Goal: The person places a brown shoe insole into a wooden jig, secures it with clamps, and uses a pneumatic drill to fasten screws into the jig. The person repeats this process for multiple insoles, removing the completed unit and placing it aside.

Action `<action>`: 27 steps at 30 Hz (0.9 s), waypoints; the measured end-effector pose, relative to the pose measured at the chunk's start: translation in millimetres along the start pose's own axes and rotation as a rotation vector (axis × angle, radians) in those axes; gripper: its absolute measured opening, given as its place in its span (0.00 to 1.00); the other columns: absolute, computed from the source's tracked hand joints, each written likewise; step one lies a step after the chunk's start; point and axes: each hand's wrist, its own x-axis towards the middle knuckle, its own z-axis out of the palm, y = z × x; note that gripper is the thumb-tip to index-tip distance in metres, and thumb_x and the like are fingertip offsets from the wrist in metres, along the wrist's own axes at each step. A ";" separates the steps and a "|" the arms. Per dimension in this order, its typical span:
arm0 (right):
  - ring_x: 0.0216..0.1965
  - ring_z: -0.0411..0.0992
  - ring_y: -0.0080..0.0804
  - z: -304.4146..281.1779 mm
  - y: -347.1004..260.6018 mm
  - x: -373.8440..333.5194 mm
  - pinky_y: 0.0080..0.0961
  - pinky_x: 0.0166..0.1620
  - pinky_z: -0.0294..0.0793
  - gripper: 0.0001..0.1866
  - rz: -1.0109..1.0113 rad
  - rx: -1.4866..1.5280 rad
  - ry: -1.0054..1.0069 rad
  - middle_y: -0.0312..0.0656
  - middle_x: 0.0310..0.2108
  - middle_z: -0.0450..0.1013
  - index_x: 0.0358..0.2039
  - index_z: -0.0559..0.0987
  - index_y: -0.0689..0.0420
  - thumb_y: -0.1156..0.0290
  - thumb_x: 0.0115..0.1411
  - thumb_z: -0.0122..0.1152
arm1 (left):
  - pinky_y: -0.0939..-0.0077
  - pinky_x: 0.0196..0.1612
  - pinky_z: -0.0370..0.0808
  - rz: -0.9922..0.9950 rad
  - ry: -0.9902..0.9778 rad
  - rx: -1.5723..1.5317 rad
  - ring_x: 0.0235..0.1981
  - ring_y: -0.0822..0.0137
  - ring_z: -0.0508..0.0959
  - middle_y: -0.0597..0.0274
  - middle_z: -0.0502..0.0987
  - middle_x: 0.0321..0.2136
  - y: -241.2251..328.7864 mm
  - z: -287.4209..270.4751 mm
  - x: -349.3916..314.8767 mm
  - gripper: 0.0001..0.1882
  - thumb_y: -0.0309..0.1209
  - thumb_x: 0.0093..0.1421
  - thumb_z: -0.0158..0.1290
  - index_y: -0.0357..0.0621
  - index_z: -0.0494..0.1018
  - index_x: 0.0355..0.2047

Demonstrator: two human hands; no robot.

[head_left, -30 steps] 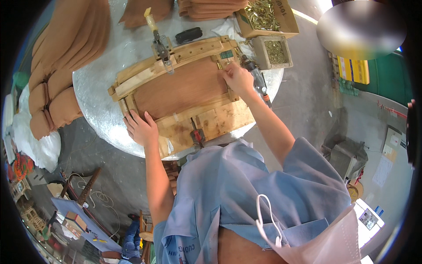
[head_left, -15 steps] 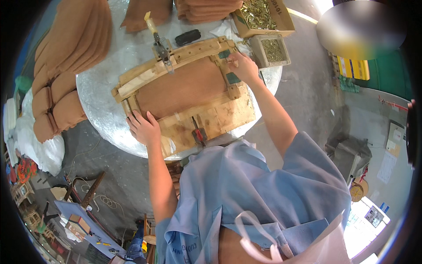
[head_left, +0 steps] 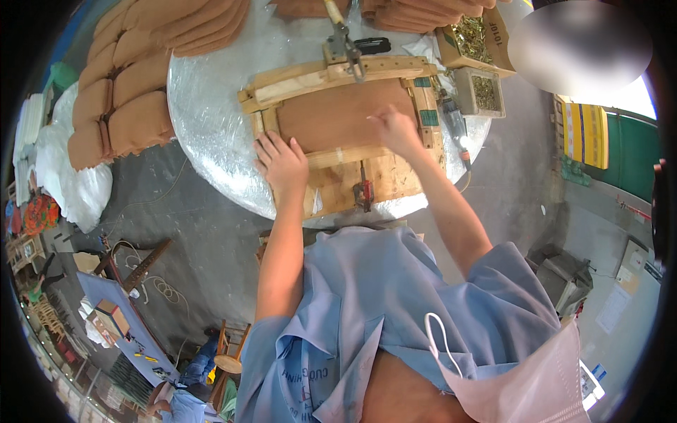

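A wooden frame jig lies on the round, film-covered table, with a brown fabric-like panel inside its rails. My left hand rests with spread fingers on the jig's front left corner. Over the right part of the panel, my right hand has its fingers curled together; whatever they may hold is too small to make out. A toggle clamp with a yellowish handle is at the far rail, and a red-handled clamp sits on the near board. Green patches mark the right rail.
A corded power tool lies right of the jig. Beyond it stand a small tray and a carton of brass-coloured pieces. Stacked brown cushions are at left, a black object behind. Someone sits at lower left.
My right hand has moved left from the right rail to above the brown panel. My left hand stays at the corner. The view has shifted, bringing the power tool into sight.
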 end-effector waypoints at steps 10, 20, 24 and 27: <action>0.41 0.82 0.57 123.8 -162.7 48.9 0.48 0.46 0.82 0.12 -0.025 -0.086 -0.120 0.51 0.37 0.84 0.40 0.85 0.56 0.61 0.68 0.62 | 0.25 0.69 0.58 0.106 -0.054 -0.109 0.75 0.34 0.55 0.42 0.60 0.74 -9.2 -15.5 -1.9 0.34 0.45 0.72 0.48 0.33 0.64 0.71; 0.37 0.82 0.46 153.4 -171.8 25.9 0.41 0.44 0.82 0.09 0.112 0.138 0.138 0.45 0.36 0.82 0.39 0.86 0.55 0.68 0.58 0.72 | 0.16 0.69 0.47 0.130 -0.170 -0.269 0.78 0.37 0.50 0.45 0.56 0.75 -18.0 -13.7 -1.9 0.43 0.52 0.68 0.53 0.37 0.58 0.75; 0.38 0.80 0.46 163.4 -173.2 30.6 0.42 0.44 0.81 0.07 0.126 0.074 0.165 0.43 0.36 0.80 0.34 0.85 0.55 0.67 0.56 0.72 | 0.16 0.70 0.43 0.135 -0.185 -0.273 0.79 0.39 0.46 0.47 0.53 0.77 -17.0 -6.5 -3.5 0.47 0.53 0.65 0.55 0.39 0.56 0.76; 0.39 0.81 0.46 166.2 -178.9 36.0 0.43 0.44 0.81 0.07 0.193 0.021 0.156 0.43 0.37 0.81 0.33 0.85 0.54 0.67 0.56 0.70 | 0.17 0.71 0.42 0.146 -0.224 -0.277 0.79 0.38 0.43 0.46 0.51 0.77 -17.4 -3.8 -3.5 0.49 0.54 0.66 0.55 0.42 0.50 0.78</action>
